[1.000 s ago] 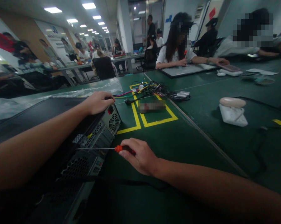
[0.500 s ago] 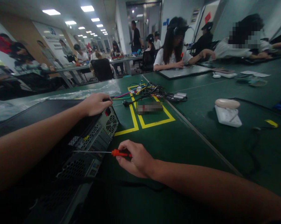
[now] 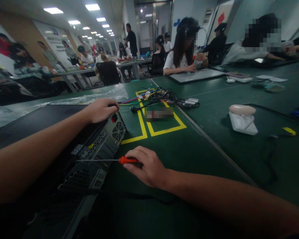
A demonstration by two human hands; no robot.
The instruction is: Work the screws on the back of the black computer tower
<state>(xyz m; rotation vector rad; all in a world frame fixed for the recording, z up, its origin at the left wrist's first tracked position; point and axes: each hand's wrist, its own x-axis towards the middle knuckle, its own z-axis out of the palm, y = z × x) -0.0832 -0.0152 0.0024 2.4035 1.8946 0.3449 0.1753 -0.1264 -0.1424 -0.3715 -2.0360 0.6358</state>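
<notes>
A dark desktop computer case (image 3: 107, 141) lies at the left, its rear panel with vents, ports and a small fan facing right. My left hand (image 3: 102, 109) rests over its upper far corner, thumb on top and fingers curled round the edge, partly hidden. In my right hand (image 3: 147, 166) is the orange handle of a screwdriver (image 3: 127, 160), with the fingers closed round it. The long metal shaft runs level to the left, its tip at the rear panel near a perforated metal piece (image 3: 81, 149). Shadow hides exactly what the tip touches.
Beyond the case, a bundle of cables (image 3: 161, 96) lies by yellow tape (image 3: 166, 132) on the green table (image 3: 201, 159). To the right are a white case with a beige rounded object (image 3: 242, 109) and a dark cord. Clear plastic wrap (image 3: 109, 93) lies behind the case. Co-workers sit across the table.
The fingers of my right hand have shifted round the handle and the hand has turned slightly. The screwdriver stays at the same place on the panel. My left hand keeps still.
</notes>
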